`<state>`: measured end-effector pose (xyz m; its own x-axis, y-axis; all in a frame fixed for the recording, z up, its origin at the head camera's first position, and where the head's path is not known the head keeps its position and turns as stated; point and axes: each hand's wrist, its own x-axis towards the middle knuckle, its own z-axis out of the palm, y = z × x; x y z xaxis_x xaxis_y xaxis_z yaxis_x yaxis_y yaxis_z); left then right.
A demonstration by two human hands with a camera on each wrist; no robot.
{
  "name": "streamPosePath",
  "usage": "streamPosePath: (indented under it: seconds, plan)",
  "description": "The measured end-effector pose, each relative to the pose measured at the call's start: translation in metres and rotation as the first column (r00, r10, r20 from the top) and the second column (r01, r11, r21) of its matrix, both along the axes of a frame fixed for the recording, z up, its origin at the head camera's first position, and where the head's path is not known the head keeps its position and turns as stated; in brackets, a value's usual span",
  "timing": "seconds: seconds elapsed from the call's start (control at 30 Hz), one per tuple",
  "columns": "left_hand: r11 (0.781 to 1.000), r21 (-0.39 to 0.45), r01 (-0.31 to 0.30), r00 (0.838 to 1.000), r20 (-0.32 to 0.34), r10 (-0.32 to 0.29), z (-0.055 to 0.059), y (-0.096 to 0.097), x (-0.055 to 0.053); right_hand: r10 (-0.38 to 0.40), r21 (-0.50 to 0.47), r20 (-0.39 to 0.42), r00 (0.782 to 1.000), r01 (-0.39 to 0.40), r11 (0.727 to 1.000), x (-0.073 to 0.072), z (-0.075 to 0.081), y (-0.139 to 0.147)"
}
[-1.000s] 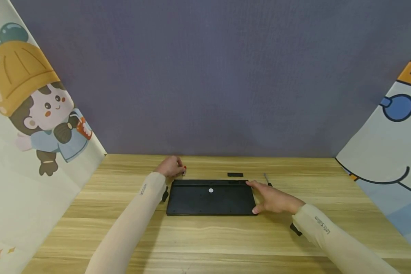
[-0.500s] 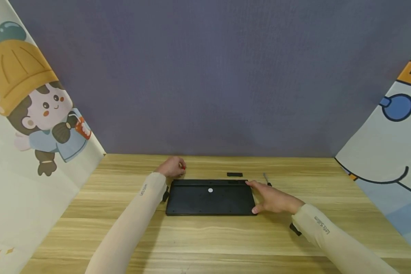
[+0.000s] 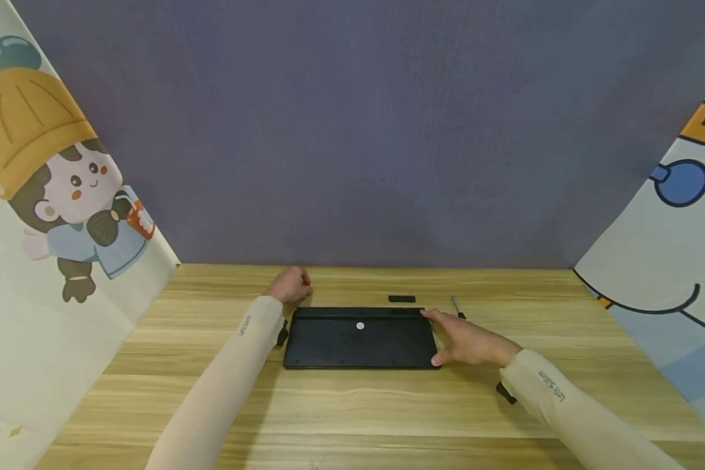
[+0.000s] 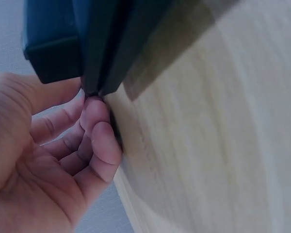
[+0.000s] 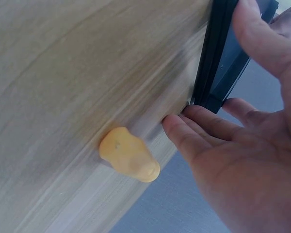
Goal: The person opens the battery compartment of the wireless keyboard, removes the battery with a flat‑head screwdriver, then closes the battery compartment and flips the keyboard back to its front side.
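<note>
A black keyboard (image 3: 329, 343) lies underside up on the wooden table, a round white sticker on its back. My left hand (image 3: 290, 285) is just beyond its far left corner, fingers curled round a small battery (image 3: 308, 283); only a red bit of it shows. In the left wrist view the curled fingertips (image 4: 104, 141) sit right by the keyboard's dark edge and hide the battery. My right hand (image 3: 472, 341) grips the keyboard's right end, thumb at the near corner and forefinger at the far one. A small black battery cover (image 3: 402, 299) lies behind the keyboard.
A screwdriver (image 3: 457, 307) with a thin metal shaft lies beyond my right hand, its dark handle partly covered. The right wrist view has a rounded yellow-orange piece (image 5: 128, 155) on the table. A grey partition (image 3: 376, 143) rises along the back edge.
My left hand has drawn slightly left, its fingers closing over the battery so that less of it shows. The right hand and the keyboard have stayed in place.
</note>
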<state>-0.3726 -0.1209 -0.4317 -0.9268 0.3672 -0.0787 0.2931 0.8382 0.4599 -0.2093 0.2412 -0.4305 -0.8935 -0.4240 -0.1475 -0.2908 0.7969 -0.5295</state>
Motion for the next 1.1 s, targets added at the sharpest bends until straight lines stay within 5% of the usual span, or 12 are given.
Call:
streamPosePath:
  seconds: [1.1]
  plan:
    - [1.0,0.005,0.018,0.999,-0.028,-0.018,0.0001,-0.0014,0.0009,-0.006,0.0,0.013,1.0,0.006,1.0,-0.0004,-0.0018,0.0009]
